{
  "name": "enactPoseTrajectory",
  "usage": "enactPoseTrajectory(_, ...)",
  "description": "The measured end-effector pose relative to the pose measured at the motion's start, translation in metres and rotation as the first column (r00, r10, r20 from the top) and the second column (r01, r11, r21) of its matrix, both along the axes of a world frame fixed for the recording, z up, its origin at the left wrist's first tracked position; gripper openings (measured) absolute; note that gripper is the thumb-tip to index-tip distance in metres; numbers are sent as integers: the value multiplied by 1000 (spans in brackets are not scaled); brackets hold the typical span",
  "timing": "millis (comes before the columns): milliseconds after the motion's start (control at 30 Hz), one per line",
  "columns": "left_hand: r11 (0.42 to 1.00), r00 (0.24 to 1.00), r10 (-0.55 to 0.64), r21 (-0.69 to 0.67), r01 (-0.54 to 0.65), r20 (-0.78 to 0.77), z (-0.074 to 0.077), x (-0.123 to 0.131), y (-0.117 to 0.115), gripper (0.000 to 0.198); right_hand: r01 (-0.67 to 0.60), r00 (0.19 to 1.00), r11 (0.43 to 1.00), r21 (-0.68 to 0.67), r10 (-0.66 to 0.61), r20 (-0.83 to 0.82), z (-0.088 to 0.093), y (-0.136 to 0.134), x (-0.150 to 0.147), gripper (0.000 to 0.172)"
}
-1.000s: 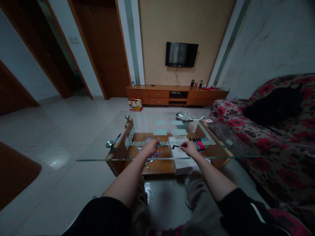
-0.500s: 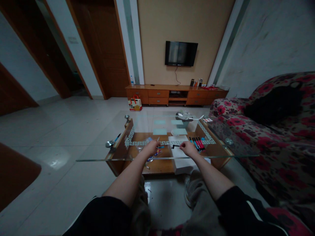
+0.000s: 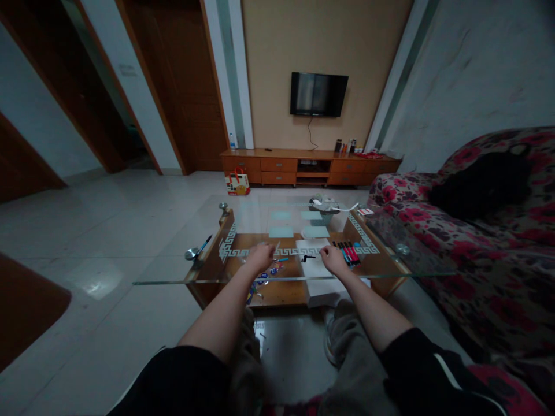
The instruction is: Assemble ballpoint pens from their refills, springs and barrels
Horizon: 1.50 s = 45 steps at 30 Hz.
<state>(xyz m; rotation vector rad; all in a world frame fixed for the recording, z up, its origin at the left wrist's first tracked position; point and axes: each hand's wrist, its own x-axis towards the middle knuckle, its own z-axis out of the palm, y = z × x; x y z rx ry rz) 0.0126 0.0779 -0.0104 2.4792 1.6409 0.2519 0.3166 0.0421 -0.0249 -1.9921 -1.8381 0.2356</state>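
Over the glass table [image 3: 173, 271], my left hand [image 3: 260, 258] is closed, its fingers curled together. A thin pale piece [image 3: 278, 245] shows at its fingertips; whether it is gripped I cannot tell. Just right of that hand lies a small blue pen-like piece [image 3: 283, 260]. My right hand [image 3: 333, 260] has thumb and fingers pinched together, and anything between them is too small to make out. Left of its fingertips, a slight gap away, lies a small black clip-like part [image 3: 309, 257]. Beyond the right hand are several red, black and blue pens or markers [image 3: 348, 252] in a row.
A blue-and-black pen [image 3: 204, 245] lies by the table's left metal fitting [image 3: 192, 254]. Below the glass are a white box [image 3: 318, 292] and plastic wrappers [image 3: 262, 279]. A basket [image 3: 329, 216] stands past the table, and a flowered sofa [image 3: 416, 214] is at right.
My left hand has drawn back a little to the left, away from the blue piece. My right fingertips have come off the black part, which stays on the table.
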Motion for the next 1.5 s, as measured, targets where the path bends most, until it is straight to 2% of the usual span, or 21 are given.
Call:
enactPoseTrajectory(133, 985, 984, 171, -16, -172, -40, -7, -14, 5, 41, 28, 1000, 999, 20, -27, -3, 2, 2, 1, 28)
enactPoseTrajectory(300, 941, 945, 316, -98, -324, -86, -28, -29, 7, 62, 29, 999, 999, -17, -29, -13, -1, 0, 1, 28)
enactPoseTrajectory(433, 916, 931, 353, -170, -365, -94, -43, -33, 5, 63, 40, 999, 998, -56, -41, -16, -2, -1, 0, 26)
enactPoseTrajectory(533, 914, 931, 355, -177, -365, -83, -47, -33, 5, 63, 53, 998, 996, -74, -54, -16, -2, -2, 0, 26)
enactPoseTrajectory(1200, 915, 932, 355, -178, -362, -70, -46, -33, 6, 61, 4, 1000, 996, -91, -4, -2, 0, -2, -3, 23)
enactPoseTrajectory(1367, 944, 949, 314, -99, -316, -36, -33, -32, 6, 58, -30, 1000, 998, -63, 30, 3, 0, -2, -1, 23)
enactPoseTrajectory(1500, 970, 970, 241, -17, -241, 21, -19, -26, 6, 44, -55, 998, 997, -56, 56, 9, 1, -2, 2, 21)
